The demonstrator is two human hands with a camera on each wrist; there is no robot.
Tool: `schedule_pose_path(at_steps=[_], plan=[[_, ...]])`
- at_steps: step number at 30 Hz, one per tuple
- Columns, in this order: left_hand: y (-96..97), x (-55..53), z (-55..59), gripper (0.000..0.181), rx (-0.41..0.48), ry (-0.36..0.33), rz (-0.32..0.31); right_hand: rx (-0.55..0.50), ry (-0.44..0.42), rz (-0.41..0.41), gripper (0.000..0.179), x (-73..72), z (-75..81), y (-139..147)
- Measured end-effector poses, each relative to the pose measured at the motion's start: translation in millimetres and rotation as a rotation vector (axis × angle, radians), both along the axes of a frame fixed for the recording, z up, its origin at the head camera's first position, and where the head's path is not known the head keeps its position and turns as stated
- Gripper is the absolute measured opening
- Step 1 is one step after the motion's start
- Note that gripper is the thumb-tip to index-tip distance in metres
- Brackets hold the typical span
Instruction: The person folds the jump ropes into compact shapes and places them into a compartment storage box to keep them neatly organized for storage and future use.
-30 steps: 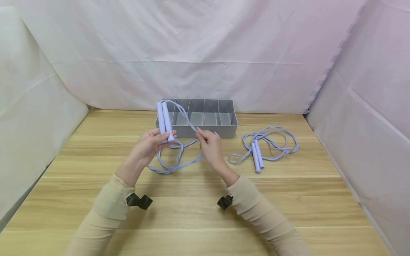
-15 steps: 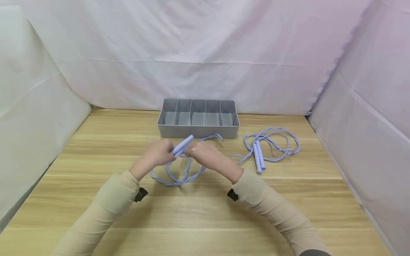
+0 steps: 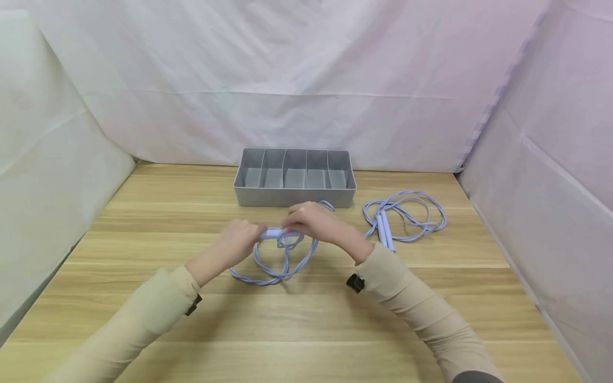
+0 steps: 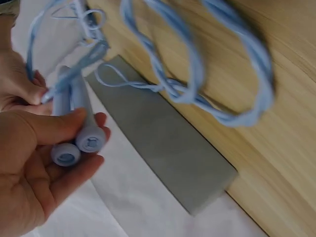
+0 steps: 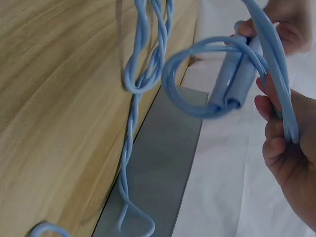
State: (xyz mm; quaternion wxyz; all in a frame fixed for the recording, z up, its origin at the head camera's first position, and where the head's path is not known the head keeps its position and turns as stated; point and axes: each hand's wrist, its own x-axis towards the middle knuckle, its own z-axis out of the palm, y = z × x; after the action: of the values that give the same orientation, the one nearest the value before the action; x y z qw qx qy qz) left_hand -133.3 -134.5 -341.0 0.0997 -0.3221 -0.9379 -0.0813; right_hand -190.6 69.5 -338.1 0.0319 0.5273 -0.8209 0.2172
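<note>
My left hand (image 3: 239, 240) grips the two light-blue handles (image 4: 85, 109) of a jump rope side by side, thumb across them, their flared ends toward the palm in the left wrist view. My right hand (image 3: 313, 221) holds the doubled cord (image 5: 274, 54) of the same rope between curled fingers. A loop of this cord (image 5: 190, 109) passes round the far ends of the handles in the right wrist view. The rest of the twisted cord hangs below the hands in wide loops (image 3: 261, 282), with a bight near the grey box (image 3: 294, 198).
The grey box, split into several compartments, stands at the back against the white cloth (image 3: 306, 117). To the right on the wooden table (image 3: 306, 340) lies a second light-blue jump rope (image 3: 384, 229), loosely coiled, its two handles side by side.
The left hand has turned over and tipped the handles from upright to nearly level. The right hand has brought the cord to the handles, where a loop now goes round their ends.
</note>
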Motion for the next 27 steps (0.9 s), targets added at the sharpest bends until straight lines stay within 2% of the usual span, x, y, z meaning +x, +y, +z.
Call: schedule_pose_path(at_steps=[3,7,12,18,21,24,27], plan=[[-7.9,-1.9,-2.8,0.019,0.005,0.070,-0.087,-0.051,-0.093,0.044,0.013,-5.0,0.1,1.5],[-12.6,-3.0,-5.0,0.018,0.054,0.106,-0.183,-0.144,-0.193,0.104,0.012,-10.1,-0.6,1.6],[-13.9,-2.6,-11.7,0.023,0.179,0.160,-0.270,-0.233,-0.323,0.116,0.010,-15.6,-7.0,2.1],[-15.5,-1.2,-16.3,0.027,0.324,0.236,-0.354,-0.258,-0.622,0.099,0.012,-21.5,-11.2,12.8],[-15.1,-0.7,-15.4,0.028,0.373,0.239,-0.385,-0.280,-0.722,0.123,0.013,-23.0,-10.2,17.6],[-12.7,-1.2,-14.6,0.029,0.415,0.215,-0.387,-0.321,-0.755,0.137,0.013,-23.2,-12.3,16.6],[-9.3,-3.8,-16.5,0.029,0.453,0.184,-0.363,-0.384,-0.764,0.071,0.014,-21.2,-17.4,11.0]])
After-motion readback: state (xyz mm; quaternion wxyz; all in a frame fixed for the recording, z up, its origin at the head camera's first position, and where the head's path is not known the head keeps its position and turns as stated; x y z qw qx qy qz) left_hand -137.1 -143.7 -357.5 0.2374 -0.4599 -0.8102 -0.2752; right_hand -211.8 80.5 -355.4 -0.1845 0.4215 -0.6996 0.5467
